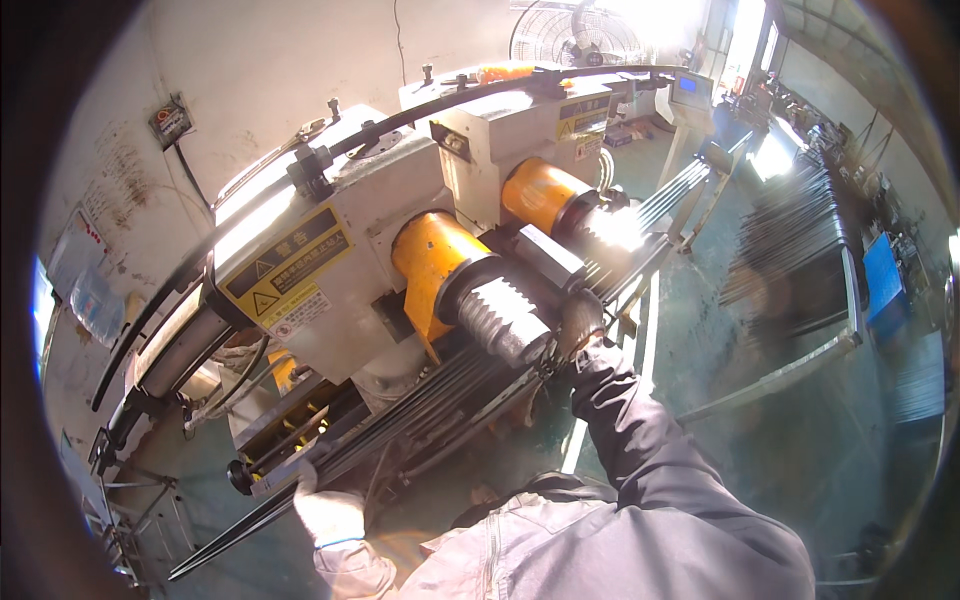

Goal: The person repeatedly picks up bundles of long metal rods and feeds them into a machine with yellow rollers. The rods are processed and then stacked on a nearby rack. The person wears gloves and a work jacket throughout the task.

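The left hand (330, 512) and right hand (580, 322), grips indeterminable, are near long, thin, dark metal rods (425, 407), presumably stiff, slippery and collectively heavy, which lie along the off-white boxy machine (385, 185), best held toward their lower-left ends because the orange cylindrical housing (430, 255) and grey ribbed sleeve (503, 315) obstruct mid-length access.
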Demonstrator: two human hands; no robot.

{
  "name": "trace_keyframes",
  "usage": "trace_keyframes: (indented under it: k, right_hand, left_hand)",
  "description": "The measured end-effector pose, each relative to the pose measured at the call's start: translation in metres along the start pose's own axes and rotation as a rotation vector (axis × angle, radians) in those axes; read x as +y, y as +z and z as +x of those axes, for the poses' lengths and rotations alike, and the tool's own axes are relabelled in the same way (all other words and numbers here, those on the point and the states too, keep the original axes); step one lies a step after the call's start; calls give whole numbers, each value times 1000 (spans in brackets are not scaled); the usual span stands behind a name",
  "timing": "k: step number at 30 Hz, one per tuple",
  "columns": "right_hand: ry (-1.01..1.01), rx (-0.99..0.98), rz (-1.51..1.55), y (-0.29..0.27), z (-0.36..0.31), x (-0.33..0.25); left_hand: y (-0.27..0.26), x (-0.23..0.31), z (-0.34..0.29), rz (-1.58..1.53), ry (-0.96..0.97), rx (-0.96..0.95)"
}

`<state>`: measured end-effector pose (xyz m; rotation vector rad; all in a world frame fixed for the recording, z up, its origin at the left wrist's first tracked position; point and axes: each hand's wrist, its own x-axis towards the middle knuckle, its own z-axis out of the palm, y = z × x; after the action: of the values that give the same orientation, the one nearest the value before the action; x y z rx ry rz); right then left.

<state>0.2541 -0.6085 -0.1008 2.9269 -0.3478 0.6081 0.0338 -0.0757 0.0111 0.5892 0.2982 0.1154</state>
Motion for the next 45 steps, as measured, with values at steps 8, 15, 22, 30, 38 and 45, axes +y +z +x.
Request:
trace_keyframes:
  k: [8,15,22,30,38,45]
  right_hand:
    - [1047,3,1656,-57,-24,-18]
    - [731,82,1823,-70,-24,-19]
    - [665,183,1828,-99,-67,-3]
    - [753,-82,1606,-66,-146,54]
    - [340,-388,1285,-68,-188,45]
    - [741,-721,1475,-3,-279,84]
  left_hand:
    - [-66,54,7,48,233,386]
    - [-21,-12,8,174,254,309]
    - [7,-38,7,-43,187,236]
    - [0,-27,3,-26,295,338]
    - [65,-77,-4,-139,-11,529]
    - [-3,1,-20,-315,147,343]
